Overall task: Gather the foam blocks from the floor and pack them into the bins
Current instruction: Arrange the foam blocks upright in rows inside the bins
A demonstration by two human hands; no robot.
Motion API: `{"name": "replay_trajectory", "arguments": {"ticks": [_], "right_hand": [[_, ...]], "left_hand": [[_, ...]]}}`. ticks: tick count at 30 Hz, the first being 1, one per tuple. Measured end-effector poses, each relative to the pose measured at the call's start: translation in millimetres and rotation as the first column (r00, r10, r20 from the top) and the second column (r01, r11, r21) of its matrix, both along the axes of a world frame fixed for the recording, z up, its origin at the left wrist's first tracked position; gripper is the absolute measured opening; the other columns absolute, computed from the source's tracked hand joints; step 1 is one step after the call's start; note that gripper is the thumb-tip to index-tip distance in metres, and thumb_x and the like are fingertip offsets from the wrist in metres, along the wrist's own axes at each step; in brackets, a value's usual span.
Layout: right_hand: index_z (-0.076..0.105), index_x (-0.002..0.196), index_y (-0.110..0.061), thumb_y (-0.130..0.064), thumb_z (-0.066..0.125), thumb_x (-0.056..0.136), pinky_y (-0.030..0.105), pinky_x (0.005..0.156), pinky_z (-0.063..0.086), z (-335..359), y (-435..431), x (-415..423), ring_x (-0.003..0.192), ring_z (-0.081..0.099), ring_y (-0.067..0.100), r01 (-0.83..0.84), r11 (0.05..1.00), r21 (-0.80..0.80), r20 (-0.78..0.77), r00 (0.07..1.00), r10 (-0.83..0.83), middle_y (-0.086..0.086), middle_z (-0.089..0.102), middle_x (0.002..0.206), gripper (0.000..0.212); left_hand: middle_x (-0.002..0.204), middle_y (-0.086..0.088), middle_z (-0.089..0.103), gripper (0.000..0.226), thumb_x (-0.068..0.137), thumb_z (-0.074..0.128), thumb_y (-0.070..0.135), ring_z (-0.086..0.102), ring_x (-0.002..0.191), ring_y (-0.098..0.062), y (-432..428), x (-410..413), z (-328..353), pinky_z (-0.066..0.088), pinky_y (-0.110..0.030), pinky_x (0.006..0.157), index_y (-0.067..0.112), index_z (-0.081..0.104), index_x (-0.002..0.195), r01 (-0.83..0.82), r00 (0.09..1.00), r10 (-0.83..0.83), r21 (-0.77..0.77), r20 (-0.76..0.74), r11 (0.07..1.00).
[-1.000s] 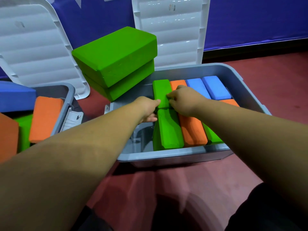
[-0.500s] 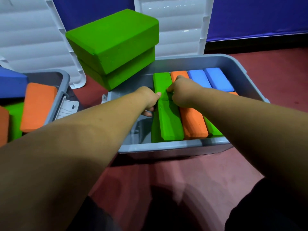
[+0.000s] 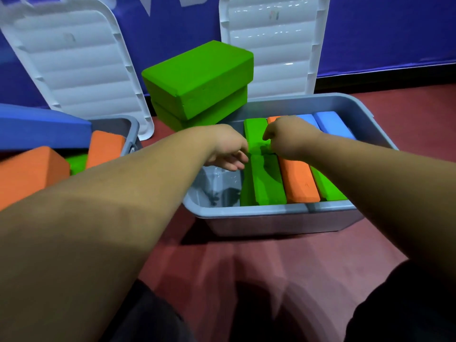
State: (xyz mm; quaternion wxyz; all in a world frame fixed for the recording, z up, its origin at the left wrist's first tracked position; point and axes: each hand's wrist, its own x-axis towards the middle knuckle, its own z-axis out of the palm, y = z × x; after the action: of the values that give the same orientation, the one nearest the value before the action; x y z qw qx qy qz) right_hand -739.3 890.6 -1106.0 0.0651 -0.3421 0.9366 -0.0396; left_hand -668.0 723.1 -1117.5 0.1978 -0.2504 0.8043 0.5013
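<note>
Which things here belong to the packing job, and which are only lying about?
For the job:
- two stacked green foam blocks, outside the bins
- grey plastic bin at right, holding packed foam blocks
- grey plastic bin at left
- left hand, right hand

Only lying about:
- white ribbed plastic lid at left
- white ribbed plastic lid at right

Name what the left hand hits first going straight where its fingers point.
Probably the near green foam block standing on edge in the grey plastic bin; the left hand points rightward at its side, though depth is unclear.
</note>
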Motion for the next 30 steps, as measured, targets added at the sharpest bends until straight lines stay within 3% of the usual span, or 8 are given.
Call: {"name": "replay_trajectory", "arguments": {"ticks": [4,8,13,15,18,21,24,30], "right_hand": [[0.078,0.115,-0.022,-0.014,0.046,0.092,0.040,0.092,0.057,12.1,-13.3,7.7,0.103,0.068,0.033,0.014,0.983,-0.181,-0.031,0.999,-0.020,0.007,0.074,0.118,0.040],[0.079,0.111,-0.024,-0.019,0.048,0.093,0.037,0.085,0.057,20.3,-29.9,18.3,0.089,0.067,0.031,0.036,0.937,-0.347,-0.022,0.999,-0.046,0.008,0.076,0.109,0.036],[0.079,0.110,-0.018,-0.016,0.050,0.093,0.033,0.089,0.052,23.6,-51.0,32.0,0.107,0.067,0.030,0.034,0.900,-0.435,0.031,0.999,-0.022,0.009,0.076,0.112,0.034],[0.079,0.107,-0.017,-0.016,0.050,0.092,0.035,0.090,0.054,22.2,-58.1,36.8,0.106,0.067,0.029,0.027,0.894,-0.448,0.042,0.999,-0.010,0.009,0.076,0.110,0.032],[0.080,0.104,-0.018,-0.017,0.051,0.091,0.038,0.091,0.055,17.2,-66.0,39.1,0.105,0.068,0.028,0.048,0.892,-0.449,0.074,0.997,-0.017,0.007,0.077,0.108,0.032],[0.079,0.104,-0.019,-0.018,0.050,0.092,0.035,0.087,0.055,13.9,-66.5,36.5,0.099,0.068,0.026,0.102,0.880,-0.464,0.110,0.992,-0.058,0.005,0.077,0.106,0.032],[0.080,0.103,-0.019,-0.018,0.050,0.093,0.029,0.081,0.050,11.1,-61.2,33.7,0.086,0.061,0.022,0.140,0.888,-0.438,0.123,0.988,-0.095,-0.001,0.072,0.094,0.031],[0.079,0.098,-0.018,-0.026,0.046,0.086,0.046,0.077,0.060,11.1,-43.1,26.7,0.086,0.067,0.033,0.202,0.900,-0.385,0.134,0.978,-0.162,0.007,0.076,0.097,0.036]], "left_hand": [[0.110,-0.012,0.077,0.027,0.105,0.059,0.021,0.077,0.093,-0.023,-16.8,22.6,20.4,0.063,-0.035,0.086,0.000,0.065,0.121,0.004,0.999,-0.006,0.045,0.041,0.999],[0.116,-0.006,0.079,0.047,0.101,0.062,0.047,0.077,0.102,-0.021,-47.9,51.1,40.5,0.062,-0.031,0.080,0.009,0.066,0.128,-0.022,0.990,0.004,0.122,0.144,0.992],[0.114,-0.007,0.075,0.103,0.063,0.070,0.084,0.077,0.098,-0.022,-90.8,77.2,58.3,0.061,-0.032,0.066,0.005,0.061,0.129,-0.262,0.964,0.232,0.288,0.133,0.921],[0.121,-0.012,0.073,0.115,0.063,0.066,0.090,0.078,0.098,-0.025,-99.4,76.4,62.4,0.062,-0.034,0.061,-0.002,0.055,0.131,-0.348,0.936,0.335,0.392,0.102,0.852],[0.119,-0.020,0.074,0.121,0.073,0.060,0.091,0.079,0.092,-0.028,-102.2,69.7,65.9,0.064,-0.036,0.062,-0.011,0.045,0.136,-0.432,0.886,0.457,0.495,0.078,0.754],[0.108,-0.024,0.076,0.121,0.075,0.061,0.089,0.079,0.091,-0.031,-102.3,65.7,65.2,0.066,-0.040,0.066,-0.011,0.038,0.140,-0.448,0.871,0.488,0.511,0.063,0.734],[0.114,-0.022,0.076,0.117,0.075,0.060,0.090,0.078,0.097,-0.033,-103.8,65.9,66.3,0.065,-0.042,0.078,-0.008,0.045,0.136,-0.426,0.883,0.463,0.538,0.073,0.728],[0.108,-0.018,0.079,0.107,0.079,0.057,0.089,0.080,0.094,-0.025,-93.0,58.5,73.6,0.066,-0.035,0.070,-0.004,0.049,0.131,-0.383,0.901,0.435,0.500,0.014,0.777]]}}
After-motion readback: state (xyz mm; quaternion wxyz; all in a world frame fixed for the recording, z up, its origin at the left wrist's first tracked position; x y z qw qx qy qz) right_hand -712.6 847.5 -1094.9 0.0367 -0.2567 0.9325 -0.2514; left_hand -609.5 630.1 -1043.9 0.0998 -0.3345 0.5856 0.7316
